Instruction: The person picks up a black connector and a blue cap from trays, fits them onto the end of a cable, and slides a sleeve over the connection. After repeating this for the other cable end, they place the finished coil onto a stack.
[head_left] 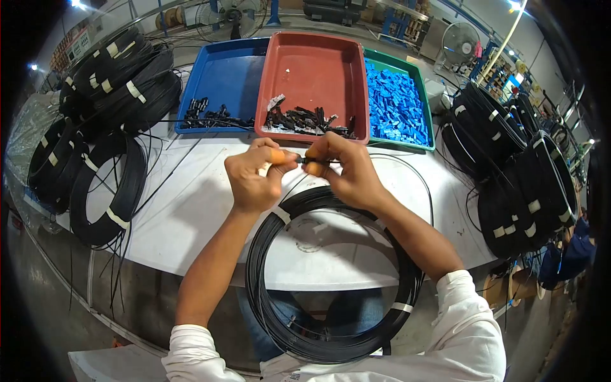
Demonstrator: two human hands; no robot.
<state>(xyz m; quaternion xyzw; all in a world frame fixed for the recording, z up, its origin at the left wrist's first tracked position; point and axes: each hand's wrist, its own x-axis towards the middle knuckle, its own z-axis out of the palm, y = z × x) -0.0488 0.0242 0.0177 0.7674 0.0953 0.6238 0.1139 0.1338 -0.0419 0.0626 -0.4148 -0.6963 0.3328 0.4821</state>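
My left hand (256, 175) and my right hand (349, 170) meet above the white table, both with fingers pinched. Between their fingertips is a small black connector (301, 160), mostly covered by the fingers. Orange wraps show on fingers of both hands. A thin black cable (428, 181) curves away from beside my right hand and round to the right. Below the hands, a large coil of black cable (259, 258), bound with white tape, rests across the table's front edge.
A blue tray (223, 70) holds black connectors, a red tray (312, 70) black pieces and white scraps, and a green tray (431, 121) many small blue parts. Cable coils are stacked at left (121, 89) and right (515, 178) of the white table (203, 219).
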